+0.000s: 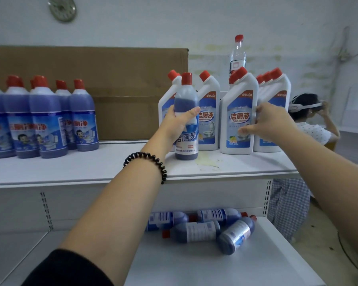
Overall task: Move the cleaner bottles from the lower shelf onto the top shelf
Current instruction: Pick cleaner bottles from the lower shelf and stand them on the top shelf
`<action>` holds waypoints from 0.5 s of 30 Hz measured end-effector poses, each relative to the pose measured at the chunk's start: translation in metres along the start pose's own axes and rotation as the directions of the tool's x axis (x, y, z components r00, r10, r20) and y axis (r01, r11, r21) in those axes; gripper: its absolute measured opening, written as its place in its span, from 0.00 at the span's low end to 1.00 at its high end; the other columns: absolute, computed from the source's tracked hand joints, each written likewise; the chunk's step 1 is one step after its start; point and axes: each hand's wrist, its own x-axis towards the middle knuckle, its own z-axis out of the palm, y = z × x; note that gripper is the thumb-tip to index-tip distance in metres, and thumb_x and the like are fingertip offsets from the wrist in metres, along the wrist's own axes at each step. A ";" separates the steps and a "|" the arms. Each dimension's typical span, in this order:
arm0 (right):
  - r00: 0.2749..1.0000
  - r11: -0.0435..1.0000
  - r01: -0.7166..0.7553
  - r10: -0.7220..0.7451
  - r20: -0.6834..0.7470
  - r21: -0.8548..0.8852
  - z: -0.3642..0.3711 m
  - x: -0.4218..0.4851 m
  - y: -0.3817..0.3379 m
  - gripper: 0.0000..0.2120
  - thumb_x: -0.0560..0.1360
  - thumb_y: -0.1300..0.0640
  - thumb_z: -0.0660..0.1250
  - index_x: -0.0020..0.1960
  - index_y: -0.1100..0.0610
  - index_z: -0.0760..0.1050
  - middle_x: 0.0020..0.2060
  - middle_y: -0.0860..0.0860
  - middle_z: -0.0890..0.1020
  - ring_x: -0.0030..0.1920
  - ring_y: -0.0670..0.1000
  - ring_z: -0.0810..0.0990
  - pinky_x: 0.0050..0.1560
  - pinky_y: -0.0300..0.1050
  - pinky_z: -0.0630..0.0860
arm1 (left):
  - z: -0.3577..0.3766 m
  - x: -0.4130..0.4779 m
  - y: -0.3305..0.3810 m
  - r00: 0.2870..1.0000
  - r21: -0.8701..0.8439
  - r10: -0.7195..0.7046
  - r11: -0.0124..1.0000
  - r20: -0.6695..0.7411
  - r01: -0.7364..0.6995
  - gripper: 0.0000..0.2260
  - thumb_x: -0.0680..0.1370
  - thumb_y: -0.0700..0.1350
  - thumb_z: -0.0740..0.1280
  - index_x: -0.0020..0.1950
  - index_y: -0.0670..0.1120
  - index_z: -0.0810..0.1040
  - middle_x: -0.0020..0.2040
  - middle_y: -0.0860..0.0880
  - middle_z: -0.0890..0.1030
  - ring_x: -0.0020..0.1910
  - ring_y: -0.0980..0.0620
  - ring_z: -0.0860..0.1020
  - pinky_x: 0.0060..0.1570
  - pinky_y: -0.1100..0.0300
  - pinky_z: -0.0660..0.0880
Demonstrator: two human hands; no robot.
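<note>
The left grip (pixel 178 122) is wrapped around a purple bottle (pixel 186 96). The bottle stands up straight on the top shelf (pixel 91 164), just in front of the white bottles. The right grip (pixel 271 122) holds one white bottle (pixel 238 112) by its side, with the thumb on the label. Four more purple bottles (pixel 196 231) lie on their sides on the lower shelf (pixel 194 265). A row of purple bottles (pixel 48 120) stands at the left of the top shelf, in front of a brown box (pixel 122 79).

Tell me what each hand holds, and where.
The left hand grips the purple bottle around its middle. The right hand holds the white bottle by its right side, thumb on its front.
</note>
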 end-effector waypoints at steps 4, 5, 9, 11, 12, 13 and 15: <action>1.000 1.000 0.007 -0.008 -0.026 -0.022 0.003 -0.002 0.001 0.27 0.69 0.47 0.78 0.63 0.57 0.74 0.46 0.49 0.78 0.44 0.51 0.77 0.46 0.47 0.74 | 0.001 0.001 0.000 1.000 -0.002 0.008 1.000 -0.003 -0.008 0.23 0.75 0.56 0.74 0.66 0.54 0.72 0.60 0.50 0.82 0.58 0.46 0.81 0.60 0.43 0.77; 1.000 1.000 0.000 -0.001 -0.022 -0.024 0.003 -0.001 0.001 0.26 0.70 0.48 0.78 0.62 0.58 0.74 0.46 0.49 0.78 0.44 0.51 0.77 0.46 0.47 0.74 | 0.000 0.001 -0.001 1.000 -0.001 0.011 1.000 -0.003 -0.011 0.23 0.74 0.57 0.74 0.67 0.54 0.72 0.60 0.50 0.82 0.58 0.46 0.81 0.60 0.43 0.77; 1.000 0.999 -0.023 0.023 -0.014 -0.022 0.005 0.000 0.001 0.25 0.70 0.47 0.77 0.61 0.58 0.75 0.47 0.52 0.80 0.45 0.53 0.78 0.49 0.50 0.76 | -0.001 0.000 0.000 1.000 0.015 0.012 1.000 -0.016 -0.012 0.27 0.73 0.59 0.74 0.68 0.54 0.71 0.60 0.50 0.81 0.58 0.47 0.81 0.61 0.43 0.77; 0.999 0.999 -0.029 0.028 -0.017 -0.043 0.006 -0.001 0.002 0.24 0.70 0.46 0.77 0.59 0.58 0.76 0.45 0.51 0.80 0.44 0.53 0.79 0.49 0.50 0.77 | 0.000 -0.001 0.000 1.000 0.016 0.009 1.000 -0.012 -0.008 0.26 0.73 0.59 0.74 0.68 0.54 0.71 0.60 0.50 0.81 0.58 0.46 0.81 0.61 0.42 0.77; 0.999 0.998 -0.039 0.038 -0.015 -0.048 0.006 -0.001 0.002 0.22 0.70 0.45 0.76 0.57 0.58 0.76 0.44 0.51 0.80 0.42 0.52 0.79 0.48 0.50 0.77 | 0.000 -0.001 0.000 1.000 0.013 0.004 1.000 -0.010 -0.004 0.26 0.73 0.58 0.74 0.68 0.54 0.71 0.60 0.50 0.81 0.58 0.46 0.81 0.60 0.43 0.77; 0.999 0.997 -0.053 0.052 -0.012 -0.052 0.007 -0.002 0.003 0.21 0.71 0.44 0.76 0.54 0.57 0.75 0.43 0.50 0.79 0.40 0.52 0.79 0.47 0.49 0.76 | 0.000 -0.001 0.000 1.000 0.007 -0.001 1.000 -0.010 0.001 0.25 0.74 0.58 0.73 0.67 0.54 0.71 0.60 0.50 0.81 0.57 0.47 0.81 0.60 0.43 0.77; 0.998 0.996 -0.066 0.065 -0.010 -0.061 0.010 -0.005 0.006 0.19 0.72 0.43 0.74 0.51 0.57 0.74 0.40 0.50 0.79 0.38 0.50 0.77 0.45 0.48 0.76 | 0.000 -0.003 0.001 1.000 0.003 -0.013 1.000 -0.016 0.013 0.23 0.75 0.57 0.73 0.66 0.54 0.70 0.59 0.50 0.81 0.57 0.47 0.81 0.60 0.43 0.77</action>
